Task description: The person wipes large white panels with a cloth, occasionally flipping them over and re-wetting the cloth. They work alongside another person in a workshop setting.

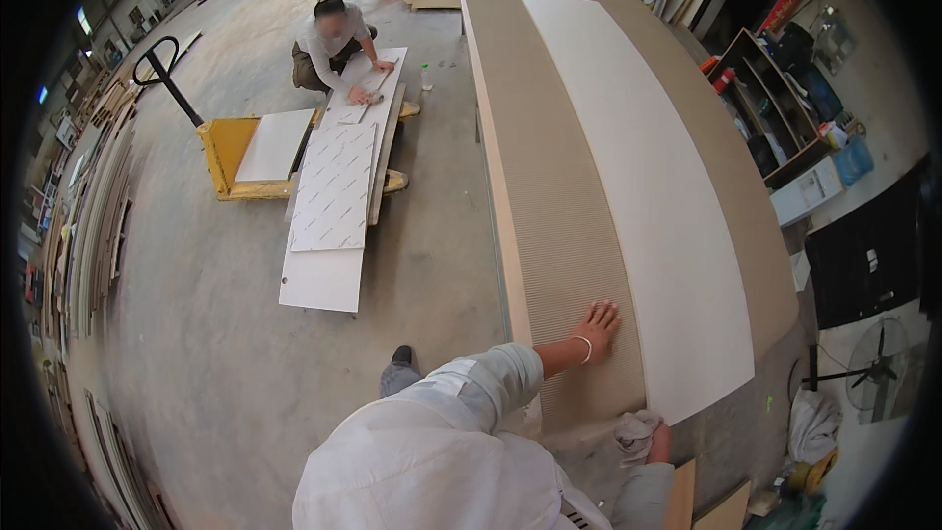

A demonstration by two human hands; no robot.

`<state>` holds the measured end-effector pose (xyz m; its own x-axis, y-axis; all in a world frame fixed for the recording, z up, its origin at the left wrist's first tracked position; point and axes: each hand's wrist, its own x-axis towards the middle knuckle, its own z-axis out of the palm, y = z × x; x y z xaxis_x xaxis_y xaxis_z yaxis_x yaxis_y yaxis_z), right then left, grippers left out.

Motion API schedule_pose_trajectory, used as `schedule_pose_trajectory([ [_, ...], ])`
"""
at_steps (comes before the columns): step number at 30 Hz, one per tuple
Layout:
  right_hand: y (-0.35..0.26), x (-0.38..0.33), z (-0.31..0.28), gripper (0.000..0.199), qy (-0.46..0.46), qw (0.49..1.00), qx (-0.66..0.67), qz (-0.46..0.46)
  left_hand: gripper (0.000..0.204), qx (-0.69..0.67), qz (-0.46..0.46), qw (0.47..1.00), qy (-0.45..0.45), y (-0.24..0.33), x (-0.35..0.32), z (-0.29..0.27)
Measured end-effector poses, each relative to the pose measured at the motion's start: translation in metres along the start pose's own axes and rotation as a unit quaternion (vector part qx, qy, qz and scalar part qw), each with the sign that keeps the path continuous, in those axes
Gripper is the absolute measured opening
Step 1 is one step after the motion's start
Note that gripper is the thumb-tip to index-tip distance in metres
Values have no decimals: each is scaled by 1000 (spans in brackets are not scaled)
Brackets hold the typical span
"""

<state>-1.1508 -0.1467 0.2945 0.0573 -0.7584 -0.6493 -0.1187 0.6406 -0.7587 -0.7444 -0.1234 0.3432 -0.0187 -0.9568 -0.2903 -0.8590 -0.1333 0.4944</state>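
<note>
A long white panel point(653, 177) lies lengthwise on brown corrugated cardboard point(569, 226) that covers a long table. My left hand point(599, 332), with a pale bracelet at the wrist, rests flat on the cardboard just left of the panel, fingers spread. At the panel's near left corner, my right hand point(661, 444) is closed on a crumpled grey rag point(636, 432). Part of that hand is hidden by the cloth and the panel's corner.
Left of the table, a co-worker point(334, 39) crouches over white panels point(329, 186) stacked on a yellow pallet truck point(226, 157). A small bottle point(426, 77) stands near them. A standing fan point(873, 368) and shelf unit point(770, 108) are on the right; stacked boards point(93, 226) line the left.
</note>
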Motion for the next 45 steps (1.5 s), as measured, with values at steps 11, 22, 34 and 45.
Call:
schedule_pose_trajectory([
  [11, -4, -139, 185, 38, -37, 996, 31, -71, 62, -42, 107, 993, 17, -159, -235, 56],
  [22, -91, -180, 600, 45, -394, 907, 2, -150, 33, -269, -648, 696, 154, -530, -582, 74],
  [34, -30, -84, 784, 78, -493, 860, 117, 61, 31, -421, -584, 690, 70, -479, -532, 200],
  [45, -97, 40, 997, 41, -530, 794, -198, 223, 32, -459, -642, 555, 261, -543, -362, 19],
])
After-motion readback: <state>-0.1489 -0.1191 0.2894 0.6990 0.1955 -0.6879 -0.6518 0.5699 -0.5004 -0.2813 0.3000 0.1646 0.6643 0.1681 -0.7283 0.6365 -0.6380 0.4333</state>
